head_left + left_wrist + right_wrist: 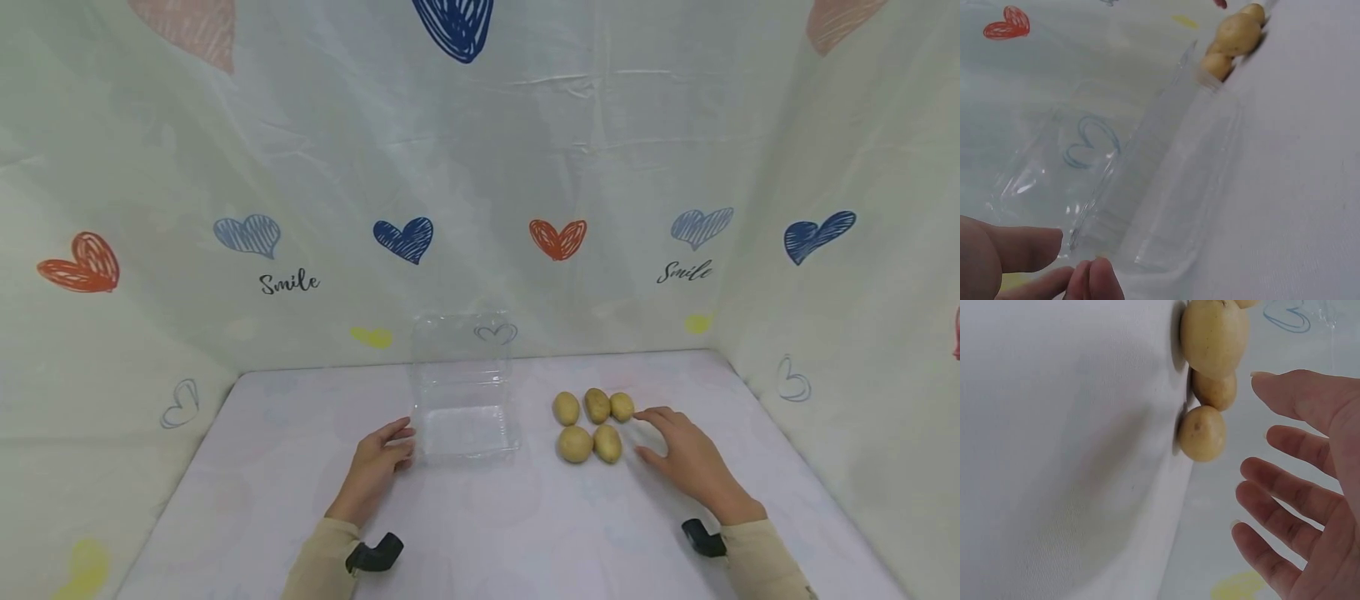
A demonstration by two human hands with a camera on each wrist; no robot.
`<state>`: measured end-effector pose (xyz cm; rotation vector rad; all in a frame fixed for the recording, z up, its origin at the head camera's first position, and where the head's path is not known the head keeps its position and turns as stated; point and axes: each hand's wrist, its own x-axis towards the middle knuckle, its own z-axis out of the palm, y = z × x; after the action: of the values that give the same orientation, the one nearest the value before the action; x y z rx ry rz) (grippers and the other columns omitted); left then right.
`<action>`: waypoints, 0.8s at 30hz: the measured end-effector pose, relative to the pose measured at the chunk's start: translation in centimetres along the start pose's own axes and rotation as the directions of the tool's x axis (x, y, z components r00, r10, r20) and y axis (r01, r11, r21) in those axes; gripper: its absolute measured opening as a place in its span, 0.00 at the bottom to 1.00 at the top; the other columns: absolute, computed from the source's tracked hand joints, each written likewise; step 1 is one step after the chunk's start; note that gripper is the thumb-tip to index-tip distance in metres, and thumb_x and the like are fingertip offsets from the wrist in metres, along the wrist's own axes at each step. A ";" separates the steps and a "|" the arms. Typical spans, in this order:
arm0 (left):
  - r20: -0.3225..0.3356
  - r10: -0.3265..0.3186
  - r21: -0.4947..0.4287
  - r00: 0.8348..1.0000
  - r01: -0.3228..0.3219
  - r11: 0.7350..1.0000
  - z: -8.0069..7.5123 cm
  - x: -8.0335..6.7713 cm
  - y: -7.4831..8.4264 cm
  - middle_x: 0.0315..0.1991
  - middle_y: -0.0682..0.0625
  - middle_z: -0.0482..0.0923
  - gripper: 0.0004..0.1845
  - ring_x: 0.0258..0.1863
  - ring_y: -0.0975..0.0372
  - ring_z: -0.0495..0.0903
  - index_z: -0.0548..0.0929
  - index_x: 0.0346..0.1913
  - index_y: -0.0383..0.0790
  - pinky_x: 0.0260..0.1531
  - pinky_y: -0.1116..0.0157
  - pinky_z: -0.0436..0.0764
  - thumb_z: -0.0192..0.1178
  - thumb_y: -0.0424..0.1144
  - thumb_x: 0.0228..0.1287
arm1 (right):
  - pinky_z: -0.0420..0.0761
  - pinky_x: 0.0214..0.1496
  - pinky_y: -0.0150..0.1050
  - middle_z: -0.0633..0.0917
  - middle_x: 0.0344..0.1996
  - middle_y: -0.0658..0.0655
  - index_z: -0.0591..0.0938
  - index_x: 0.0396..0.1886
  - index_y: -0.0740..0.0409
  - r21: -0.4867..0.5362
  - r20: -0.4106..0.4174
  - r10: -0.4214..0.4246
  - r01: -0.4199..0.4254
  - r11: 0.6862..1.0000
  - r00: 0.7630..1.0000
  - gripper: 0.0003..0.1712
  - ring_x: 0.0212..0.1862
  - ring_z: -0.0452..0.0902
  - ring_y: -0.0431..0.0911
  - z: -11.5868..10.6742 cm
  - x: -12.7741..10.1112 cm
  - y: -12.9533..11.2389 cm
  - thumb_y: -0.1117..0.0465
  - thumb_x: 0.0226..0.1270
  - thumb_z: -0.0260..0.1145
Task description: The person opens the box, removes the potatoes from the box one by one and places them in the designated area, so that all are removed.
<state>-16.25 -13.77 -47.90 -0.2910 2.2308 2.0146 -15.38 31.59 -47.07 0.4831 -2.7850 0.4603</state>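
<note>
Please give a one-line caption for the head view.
Left hand touches clear clamshell box; open right hand beside five potatoes.

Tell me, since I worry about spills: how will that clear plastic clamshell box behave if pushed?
The clamshell box looks thin and empty, so it is probably light and would slide easily on the smooth tablecloth. Its raised lid may make it tip backward. The left hand touching its edge likely steadies it.

A pale cloth (480, 167) printed with hearts and "Smile" is hanging behind and beside. A white table (300, 467) is meeting it at the far corners.
</note>
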 end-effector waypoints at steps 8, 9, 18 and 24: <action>-0.030 -0.021 0.060 0.999 0.023 0.998 -2.4 -0.2 -0.4 0.54 0.40 0.70 0.23 0.45 0.53 0.75 0.68 0.63 0.34 0.39 0.64 0.79 0.53 0.32 0.65 | 0.74 0.49 0.54 0.78 0.49 0.57 0.77 0.52 0.57 -0.014 -0.021 -0.002 0.001 1.000 1.000 0.29 0.51 0.73 0.57 -0.3 -0.3 0.8 0.57 0.49 0.74; -0.032 -0.022 0.061 0.999 0.024 0.998 -2.8 -0.2 -0.5 0.54 0.40 0.70 0.23 0.44 0.52 0.75 0.68 0.63 0.34 0.39 0.64 0.79 0.53 0.32 0.65 | 0.74 0.49 0.54 0.78 0.48 0.58 0.77 0.52 0.57 -0.015 -0.027 -0.006 0.006 1.000 1.000 0.29 0.50 0.73 0.57 -0.4 -0.3 0.9 0.57 0.49 0.74; -0.043 -0.015 0.082 0.999 0.019 0.996 -6.1 -0.7 -0.2 0.57 0.39 0.67 0.23 0.47 0.52 0.73 0.66 0.64 0.34 0.41 0.64 0.78 0.51 0.33 0.68 | 0.73 0.48 0.55 0.79 0.47 0.59 0.78 0.50 0.59 -0.030 -0.059 -0.017 0.015 0.999 0.998 0.29 0.49 0.74 0.57 -0.9 -0.4 1.5 0.58 0.47 0.75; -0.057 -0.015 0.117 0.998 0.022 0.993 -8.0 -1.0 0.1 0.58 0.40 0.67 0.24 0.48 0.53 0.72 0.65 0.65 0.35 0.42 0.64 0.78 0.50 0.36 0.69 | 0.74 0.48 0.55 0.78 0.47 0.60 0.78 0.50 0.59 -0.038 -0.061 0.011 -0.014 0.999 0.998 0.28 0.49 0.74 0.58 -1.1 -0.5 2.0 0.59 0.47 0.75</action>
<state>-14.94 -21.67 -46.77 -0.3584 2.3600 1.8789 -15.47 33.94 -46.74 0.4360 -2.7349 0.4170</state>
